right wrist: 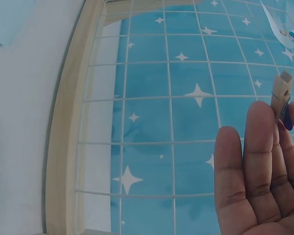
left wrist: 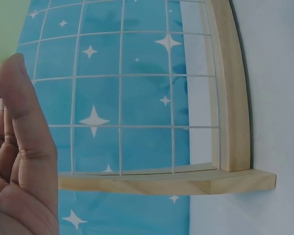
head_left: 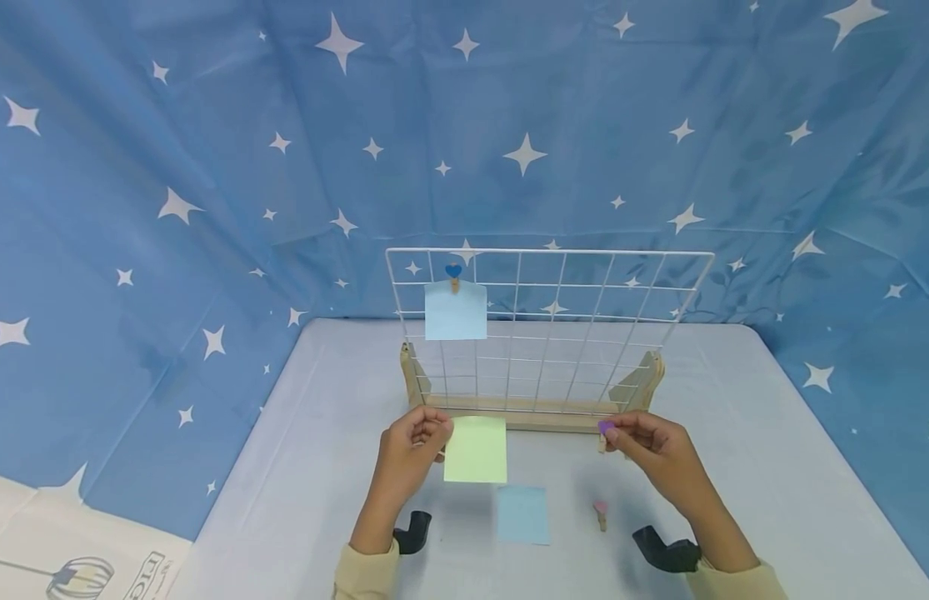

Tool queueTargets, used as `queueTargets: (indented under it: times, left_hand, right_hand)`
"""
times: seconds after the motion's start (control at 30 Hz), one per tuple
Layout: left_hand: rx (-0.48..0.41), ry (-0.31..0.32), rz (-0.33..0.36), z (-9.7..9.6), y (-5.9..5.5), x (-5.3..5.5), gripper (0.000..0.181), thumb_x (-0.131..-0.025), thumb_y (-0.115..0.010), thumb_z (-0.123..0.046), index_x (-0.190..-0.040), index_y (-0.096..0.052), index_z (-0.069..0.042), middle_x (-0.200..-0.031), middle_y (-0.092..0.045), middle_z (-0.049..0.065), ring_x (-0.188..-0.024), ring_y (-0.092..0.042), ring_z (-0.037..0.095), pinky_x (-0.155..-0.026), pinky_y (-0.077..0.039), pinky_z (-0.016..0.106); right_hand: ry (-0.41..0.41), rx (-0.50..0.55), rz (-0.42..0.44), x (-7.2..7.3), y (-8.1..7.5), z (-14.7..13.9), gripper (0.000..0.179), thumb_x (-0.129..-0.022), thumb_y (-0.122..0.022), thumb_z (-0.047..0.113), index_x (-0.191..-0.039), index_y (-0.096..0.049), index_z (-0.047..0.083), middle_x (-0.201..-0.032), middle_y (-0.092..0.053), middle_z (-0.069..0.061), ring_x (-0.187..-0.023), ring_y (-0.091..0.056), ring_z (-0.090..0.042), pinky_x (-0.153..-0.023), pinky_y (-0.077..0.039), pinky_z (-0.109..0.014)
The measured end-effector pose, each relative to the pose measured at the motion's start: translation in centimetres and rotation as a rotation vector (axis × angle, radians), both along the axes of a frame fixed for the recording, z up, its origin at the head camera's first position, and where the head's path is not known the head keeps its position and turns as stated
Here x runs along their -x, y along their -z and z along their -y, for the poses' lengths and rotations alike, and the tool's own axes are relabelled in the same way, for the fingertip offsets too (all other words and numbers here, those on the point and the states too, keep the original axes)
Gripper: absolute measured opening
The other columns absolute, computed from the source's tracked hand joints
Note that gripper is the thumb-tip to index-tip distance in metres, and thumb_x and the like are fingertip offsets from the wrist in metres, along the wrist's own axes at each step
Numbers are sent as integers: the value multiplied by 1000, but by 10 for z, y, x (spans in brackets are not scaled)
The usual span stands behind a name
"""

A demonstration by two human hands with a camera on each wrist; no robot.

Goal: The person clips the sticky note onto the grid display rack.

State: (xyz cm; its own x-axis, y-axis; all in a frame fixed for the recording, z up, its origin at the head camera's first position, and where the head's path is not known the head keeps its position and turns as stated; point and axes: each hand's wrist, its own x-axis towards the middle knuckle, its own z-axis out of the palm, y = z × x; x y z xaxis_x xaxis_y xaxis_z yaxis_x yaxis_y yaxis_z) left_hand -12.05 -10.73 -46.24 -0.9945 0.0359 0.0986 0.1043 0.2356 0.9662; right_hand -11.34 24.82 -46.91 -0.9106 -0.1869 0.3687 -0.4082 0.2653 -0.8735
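My left hand (head_left: 412,450) pinches a pale green sticky note (head_left: 475,450) by its left edge, in front of the wire grid's wooden base. In the left wrist view the thumb (left wrist: 27,103) presses against the green note (left wrist: 5,32). To the right, my right hand (head_left: 654,450) pinches a small wooden clothespin with a purple heart (head_left: 606,427). The clothespin's wooden tips (right wrist: 281,90) point up past the fingers in the right wrist view. On the white grid (head_left: 539,317), a blue heart clothespin (head_left: 454,279) holds a light blue note (head_left: 456,312) at the upper left.
A second light blue note (head_left: 522,515) lies on the white table (head_left: 344,375), with a pink heart clothespin (head_left: 601,515) to its right. The grid stands in a wooden base (head_left: 524,421). Behind it hangs a blue star-patterned cloth (head_left: 449,108).
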Motion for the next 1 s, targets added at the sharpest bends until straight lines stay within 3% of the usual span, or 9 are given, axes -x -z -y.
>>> queueTargets:
  times: [0.43,0.7,1.0]
  left_hand:
    - [-6,2,-30,-2,-11,4,9,-104,-73,-10,-107,-74,-1,-84,-73,5,-73,-66,15,-65,-60,23]
    - [-11,1,-41,-4,-16,6,7,-103,-74,-9,-105,-75,-2,-83,-74,5,-72,-66,15,-64,-60,23]
    - [-9,24,-58,-9,-19,12,7,-103,-74,-9,-105,-76,-3,-85,-76,5,-71,-67,15,-64,-59,23]
  right_hand:
    - [34,-26,17,4,-10,4,11,-102,-66,-9,-111,-73,-11,-91,-78,5,-83,-75,-5,-73,-57,-16]
    - [1,7,18,4,-15,8,12,-102,-65,-11,-111,-71,-14,-96,-78,10,-85,-76,-4,-77,-60,-17]
    - [16,1,11,5,-21,10,12,-102,-65,-9,-111,-72,-13,-95,-79,-1,-85,-76,-5,-79,-60,-16]
